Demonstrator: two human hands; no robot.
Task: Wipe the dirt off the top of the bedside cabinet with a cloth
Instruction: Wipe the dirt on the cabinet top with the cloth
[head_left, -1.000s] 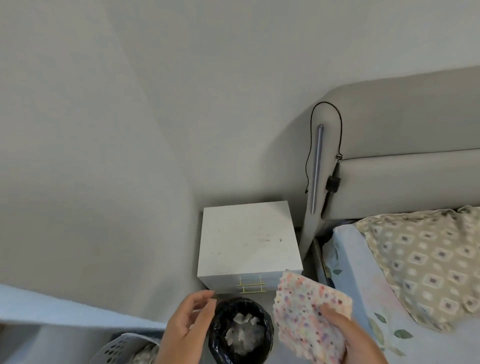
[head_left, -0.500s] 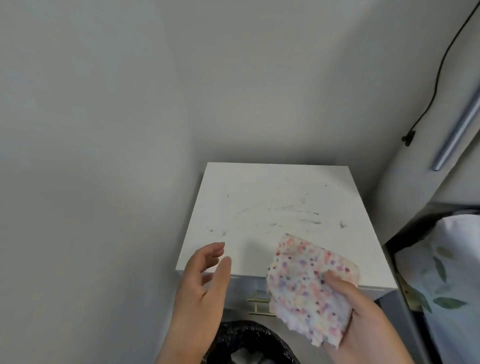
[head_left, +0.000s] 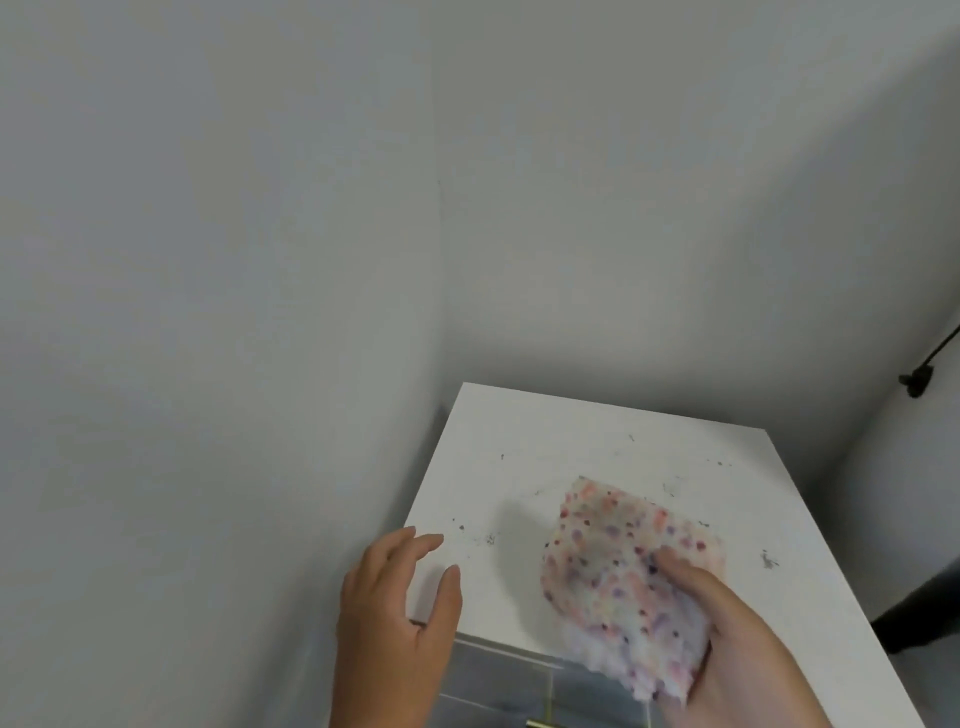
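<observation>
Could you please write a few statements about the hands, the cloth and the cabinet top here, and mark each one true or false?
1. The right hand holds the speckled cloth. True.
2. The left hand also grips the cloth. False: it is open and empty, at the front left corner of the cabinet top.
3. Dark smudges show on the cabinet top. True.
4. A lamp stands on the cabinet top. False: apart from the cloth and hands, only dirt marks show on it.
5. A black cable shows at the right edge. True.
</observation>
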